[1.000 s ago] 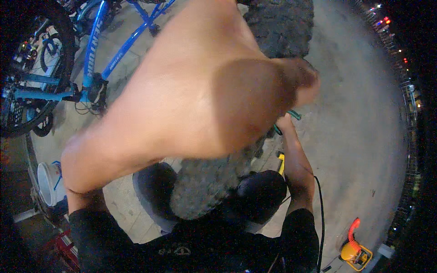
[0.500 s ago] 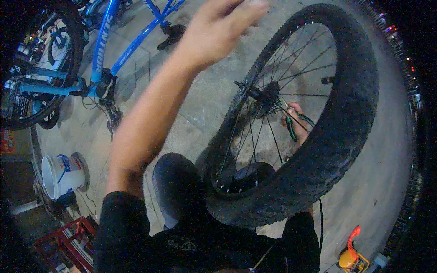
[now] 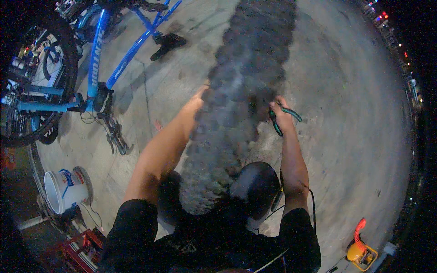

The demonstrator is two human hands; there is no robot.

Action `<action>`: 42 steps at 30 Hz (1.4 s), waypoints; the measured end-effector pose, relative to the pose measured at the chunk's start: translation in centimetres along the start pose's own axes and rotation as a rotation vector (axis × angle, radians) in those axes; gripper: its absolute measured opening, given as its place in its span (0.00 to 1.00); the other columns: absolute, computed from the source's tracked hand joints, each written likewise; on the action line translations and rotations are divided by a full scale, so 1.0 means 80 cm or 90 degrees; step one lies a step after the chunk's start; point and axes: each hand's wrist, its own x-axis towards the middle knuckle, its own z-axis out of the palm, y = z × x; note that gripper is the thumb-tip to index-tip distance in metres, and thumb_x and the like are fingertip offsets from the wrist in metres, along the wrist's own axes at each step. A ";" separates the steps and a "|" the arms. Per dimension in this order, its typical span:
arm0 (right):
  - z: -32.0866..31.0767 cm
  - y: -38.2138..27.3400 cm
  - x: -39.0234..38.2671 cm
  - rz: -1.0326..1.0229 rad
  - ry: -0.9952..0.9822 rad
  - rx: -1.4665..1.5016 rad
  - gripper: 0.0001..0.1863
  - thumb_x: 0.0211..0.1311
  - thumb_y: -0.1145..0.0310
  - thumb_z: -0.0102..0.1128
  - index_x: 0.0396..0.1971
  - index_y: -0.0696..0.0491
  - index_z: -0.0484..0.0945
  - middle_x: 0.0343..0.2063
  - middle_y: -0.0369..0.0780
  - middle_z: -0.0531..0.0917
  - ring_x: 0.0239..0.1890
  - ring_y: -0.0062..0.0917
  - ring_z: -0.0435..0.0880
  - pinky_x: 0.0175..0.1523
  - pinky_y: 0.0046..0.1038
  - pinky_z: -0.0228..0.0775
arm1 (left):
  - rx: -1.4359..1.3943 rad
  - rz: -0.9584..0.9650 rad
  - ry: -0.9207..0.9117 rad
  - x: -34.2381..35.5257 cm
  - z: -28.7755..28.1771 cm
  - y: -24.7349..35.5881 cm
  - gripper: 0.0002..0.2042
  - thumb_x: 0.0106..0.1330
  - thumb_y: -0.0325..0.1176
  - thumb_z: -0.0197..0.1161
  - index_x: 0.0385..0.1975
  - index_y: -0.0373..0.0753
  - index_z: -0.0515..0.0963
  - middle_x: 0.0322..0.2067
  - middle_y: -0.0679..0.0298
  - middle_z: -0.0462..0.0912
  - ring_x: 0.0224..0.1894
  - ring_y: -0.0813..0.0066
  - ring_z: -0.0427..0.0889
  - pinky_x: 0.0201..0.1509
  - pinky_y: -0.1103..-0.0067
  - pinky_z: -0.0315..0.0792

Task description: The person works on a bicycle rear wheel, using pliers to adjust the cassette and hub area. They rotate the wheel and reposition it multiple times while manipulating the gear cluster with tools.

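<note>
A fat bicycle wheel (image 3: 236,86) stands edge-on between my knees, its wide knobby tread toward me and slightly blurred. On its left side is my left hand (image 3: 202,93); the tyre hides most of its fingers, so its grip does not show. My right hand (image 3: 283,119) is closed on pliers with green and black handles (image 3: 275,123), at the wheel's right side. The jaws of the pliers are out of sight behind the tyre's edge or the hand. Hub and spokes cannot be seen from this angle.
To the left lies a blue bicycle frame (image 3: 96,59) with a wheel and cables. Below it are a white bucket (image 3: 68,191) and a red metal frame (image 3: 86,248). A yellow device with an orange coiled hose (image 3: 359,250) rests on the concrete floor (image 3: 346,150) at lower right.
The wheel has swung from a tilted, spoke-showing position to edge-on. My left hand has come down from beyond the wheel to its left side. The pliers stay in my right hand.
</note>
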 end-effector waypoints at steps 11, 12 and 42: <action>0.006 0.039 0.014 -0.068 -0.072 0.142 0.25 0.63 0.58 0.60 0.56 0.54 0.70 0.32 0.40 0.80 0.26 0.24 0.77 0.29 0.26 0.67 | 0.010 -0.050 0.064 0.019 -0.026 0.013 0.35 0.62 0.58 0.61 0.64 0.43 0.66 0.63 0.56 0.66 0.65 0.59 0.62 0.67 0.59 0.59; -0.002 0.030 0.014 -0.074 -0.094 0.135 0.27 0.63 0.56 0.60 0.57 0.54 0.70 0.32 0.41 0.80 0.27 0.24 0.77 0.29 0.26 0.67 | -0.017 -0.054 0.044 0.040 -0.019 0.002 0.34 0.62 0.57 0.61 0.63 0.44 0.66 0.63 0.56 0.66 0.65 0.59 0.62 0.67 0.58 0.58; -0.033 0.031 0.000 0.036 -0.027 0.117 0.26 0.64 0.57 0.60 0.58 0.52 0.68 0.31 0.39 0.80 0.27 0.23 0.79 0.30 0.25 0.70 | -0.096 -0.012 -0.040 0.065 -0.043 0.003 0.28 0.60 0.55 0.61 0.53 0.42 0.74 0.47 0.61 0.78 0.48 0.66 0.73 0.50 0.60 0.68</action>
